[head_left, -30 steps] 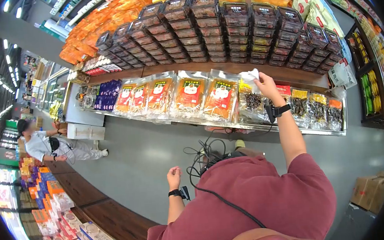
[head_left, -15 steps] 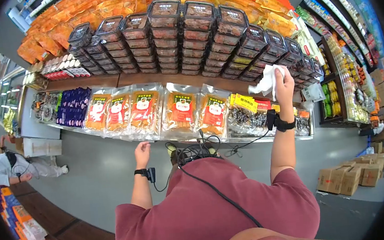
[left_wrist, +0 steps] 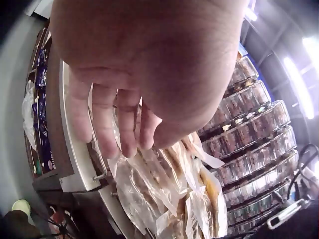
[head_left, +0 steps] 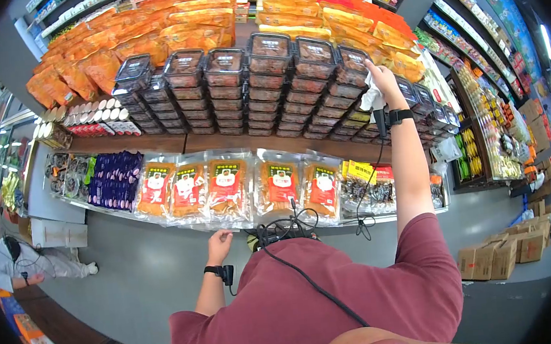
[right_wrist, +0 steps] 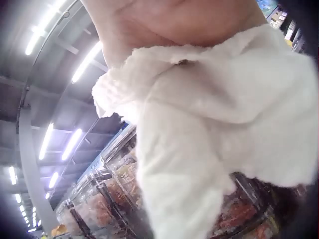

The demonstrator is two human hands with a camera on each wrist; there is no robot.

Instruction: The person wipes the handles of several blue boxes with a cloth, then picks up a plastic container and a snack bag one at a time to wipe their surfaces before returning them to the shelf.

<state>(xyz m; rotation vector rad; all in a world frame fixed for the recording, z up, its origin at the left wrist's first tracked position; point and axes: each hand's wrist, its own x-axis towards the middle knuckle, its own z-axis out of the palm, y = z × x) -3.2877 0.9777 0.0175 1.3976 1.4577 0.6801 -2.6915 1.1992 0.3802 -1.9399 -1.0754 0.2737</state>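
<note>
My right hand (head_left: 384, 85) grips a crumpled white cloth (head_left: 370, 97) at the top of the stacked clear plastic food boxes (head_left: 268, 54). In the right wrist view the cloth (right_wrist: 199, 124) hangs from the hand in loose folds and hides the fingers, with box lids right behind it. My left hand (head_left: 220, 246) hangs loosely curled by the front edge of the display, holding nothing. The left wrist view has its fingers (left_wrist: 104, 122) over the metal edge (left_wrist: 82, 164), close to clear-wrapped packets (left_wrist: 174, 194).
Large clear bags with red labels (head_left: 226, 183) lie along the front ledge, with purple packets (head_left: 115, 179) to their left. Orange bags (head_left: 100, 73) stand behind the boxes. Black cables (head_left: 287, 227) hang before my body. Another person (head_left: 11, 257) is at the left; cardboard boxes (head_left: 486, 260) sit at the right.
My right hand has carried the cloth from above the front ledge packets up and forward to the box tops. The left hand has come up beside the front edge, still holding nothing.
</note>
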